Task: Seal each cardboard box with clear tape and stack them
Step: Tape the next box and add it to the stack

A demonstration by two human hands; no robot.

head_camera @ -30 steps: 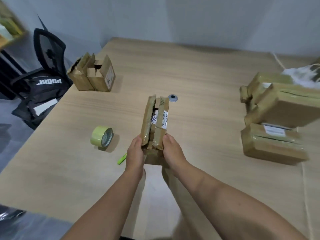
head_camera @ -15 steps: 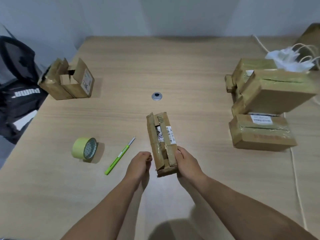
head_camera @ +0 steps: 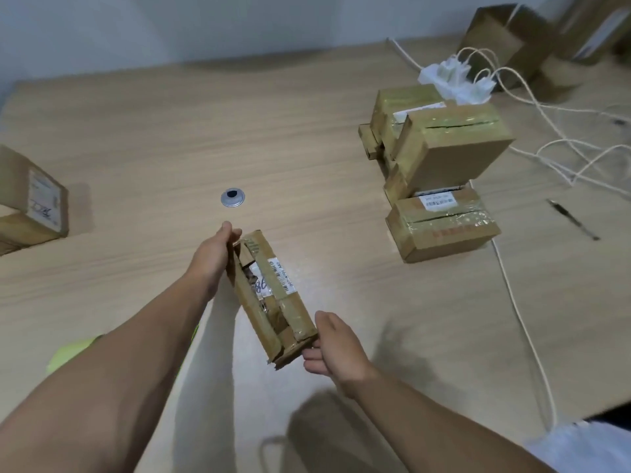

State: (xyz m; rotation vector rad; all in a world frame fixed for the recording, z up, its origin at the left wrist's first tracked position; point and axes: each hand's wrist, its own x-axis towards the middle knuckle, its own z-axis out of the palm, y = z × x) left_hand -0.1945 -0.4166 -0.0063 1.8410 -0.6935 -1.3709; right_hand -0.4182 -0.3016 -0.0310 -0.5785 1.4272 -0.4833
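Fingers (head_camera: 228, 231) of the left hand (head_camera: 211, 261) curl round the far end of the narrow box (head_camera: 273, 295). Only the uppermost tips show, and the rest are hidden behind the cardboard. The right hand (head_camera: 336, 343) pinches the near end, thumb on the top corner and the other fingers bent beneath the torn edge. The narrow box lies slantwise between the two hands, near the middle of the surface (head_camera: 307, 107). Its top flaps gape open, and a white label and some blue handwriting show on top. Whether its underside rests on the surface or hangs just above it cannot be told.

To the right, well apart, sealed boxes (head_camera: 450, 158) are stacked, their tops glossy with tape. The lowest one (head_camera: 444, 230) sits nearest the hands. Behind the stack lie white plugs (head_camera: 454, 80) and a tangle of white cords (head_camera: 560, 155), and one cord runs down past the stack toward the front edge.

At the left border an open box (head_camera: 30, 199) is cut off by the frame. The yellow-green tape roll (head_camera: 68, 349) is mostly covered by the left forearm and blurred. A metal grommet (head_camera: 233, 198) sits in the surface just beyond the left hand. Brown cartons (head_camera: 505, 39) in the far right corner are too blurred to read. A thin dark object (head_camera: 573, 218) on the right cannot be made out.
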